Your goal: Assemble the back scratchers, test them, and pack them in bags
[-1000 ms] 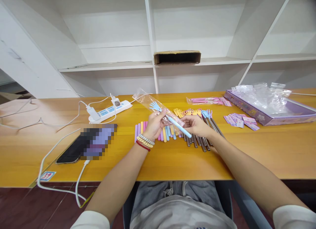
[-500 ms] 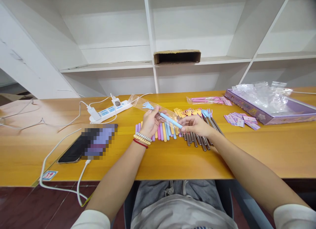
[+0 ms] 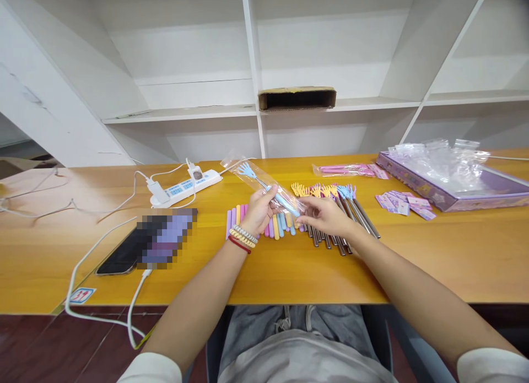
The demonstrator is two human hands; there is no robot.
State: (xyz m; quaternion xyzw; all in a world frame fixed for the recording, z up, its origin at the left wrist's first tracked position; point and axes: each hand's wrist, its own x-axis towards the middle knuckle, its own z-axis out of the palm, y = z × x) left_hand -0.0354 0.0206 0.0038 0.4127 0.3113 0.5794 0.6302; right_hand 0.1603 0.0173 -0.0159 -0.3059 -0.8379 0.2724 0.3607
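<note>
A light-blue back scratcher with a small hand-shaped head lies slantwise inside a clear plastic bag. My left hand is closed round its middle, thumb on top. At the handle end, my right hand pinches the bag near its edge. Below my hands lies a row of pastel handles in purple, pink, yellow and blue. Beside and partly under my right hand, several metal rods with hand-shaped heads in yellow, purple and blue are laid out.
A bagged pink back scratcher lies at the back. Printed cards are scattered to the right, beside a purple box heaped with clear bags. On the left are a power strip, cables and a phone. A cardboard box sits on the shelf.
The blue back scratcher now sits deeper in the bag and tilts more steeply, its shaft showing behind the head. My right hand has shifted from the handle's end to the bag's edge.
</note>
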